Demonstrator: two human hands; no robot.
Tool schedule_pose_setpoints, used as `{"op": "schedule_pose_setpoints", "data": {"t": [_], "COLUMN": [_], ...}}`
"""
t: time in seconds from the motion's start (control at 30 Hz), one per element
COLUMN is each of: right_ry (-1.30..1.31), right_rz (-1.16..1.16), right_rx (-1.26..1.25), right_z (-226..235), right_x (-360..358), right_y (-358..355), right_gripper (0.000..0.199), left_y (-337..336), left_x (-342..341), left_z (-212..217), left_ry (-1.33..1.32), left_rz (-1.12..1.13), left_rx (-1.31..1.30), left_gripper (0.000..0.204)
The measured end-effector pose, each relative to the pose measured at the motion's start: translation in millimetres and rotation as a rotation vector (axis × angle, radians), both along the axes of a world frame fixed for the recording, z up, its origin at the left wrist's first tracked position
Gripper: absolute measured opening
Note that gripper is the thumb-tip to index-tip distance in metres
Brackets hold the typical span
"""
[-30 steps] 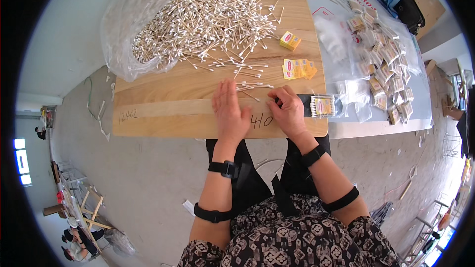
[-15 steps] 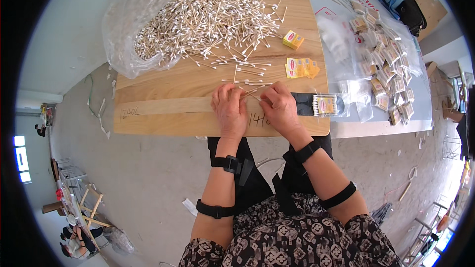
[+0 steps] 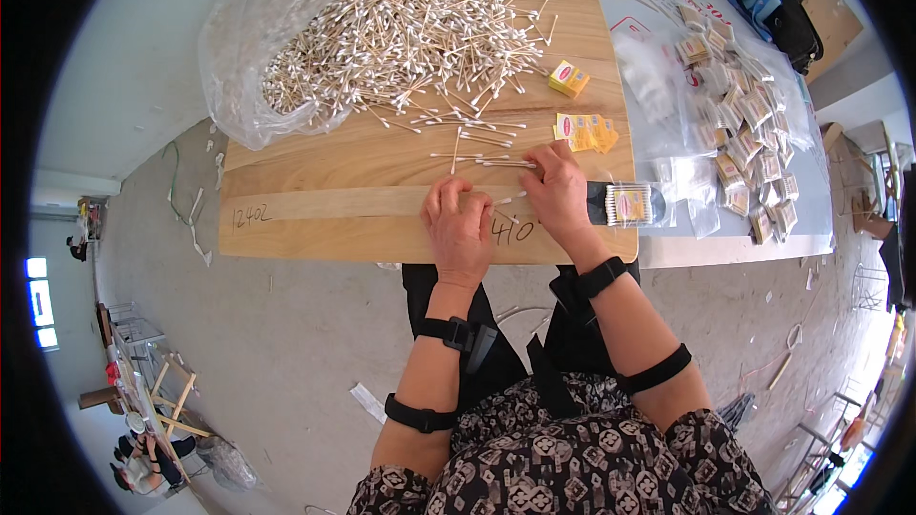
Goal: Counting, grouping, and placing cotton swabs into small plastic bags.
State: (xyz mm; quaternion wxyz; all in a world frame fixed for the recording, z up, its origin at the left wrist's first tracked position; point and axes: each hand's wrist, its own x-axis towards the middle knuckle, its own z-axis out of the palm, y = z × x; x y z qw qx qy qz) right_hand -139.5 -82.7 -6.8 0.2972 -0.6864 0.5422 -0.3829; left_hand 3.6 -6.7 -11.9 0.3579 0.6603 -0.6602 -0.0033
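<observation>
My left hand (image 3: 460, 229) rests near the front edge of a wooden board (image 3: 324, 219), fingers curled around a small bunch of cotton swabs (image 3: 509, 199) whose tips stick out to the right. My right hand (image 3: 558, 193) lies beside it, fingers reaching over a few loose swabs (image 3: 477, 160) on the board. A large heap of wooden-stick cotton swabs (image 3: 401, 33) spills from a clear plastic bag (image 3: 248, 57) at the far side. Just right of my right hand lies a clear packet filled with swabs (image 3: 630, 204).
A small yellow box (image 3: 568, 79) and flat yellow cartons (image 3: 587, 132) lie on the board's right part. Many filled packets (image 3: 744, 143) and empty clear bags (image 3: 658, 86) cover the grey table to the right. Concrete floor lies below the board's front edge.
Both hands moved closer together over the loose swabs. The left hand has gathered swabs into its fingers, and the right hand shifted left, away from the filled packet.
</observation>
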Motion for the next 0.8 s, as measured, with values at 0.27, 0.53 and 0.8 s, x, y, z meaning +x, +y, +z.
{"op": "schedule_pose_setpoints", "data": {"t": [0.27, 0.53, 0.8], "right_ry": [0.137, 0.142, 0.065], "right_rz": [0.108, 0.064, 0.153], "right_rx": [-0.025, -0.082, -0.159], "right_z": [0.1, 2.4, -2.8], "right_x": [14.1, 27.7, 15.7], "right_y": [2.1, -7.0, 17.1], "right_gripper": [0.009, 0.006, 0.005], "left_y": [0.5, -0.8, -6.9], "left_x": [0.7, -0.6, 14.4], "left_z": [-0.1, 0.4, -2.8], "left_ry": [0.006, 0.004, 0.148], "left_rz": [0.008, 0.018, 0.087], "left_rx": [-0.003, -0.016, -0.05], "left_gripper": [0.012, 0.012, 0.028]}}
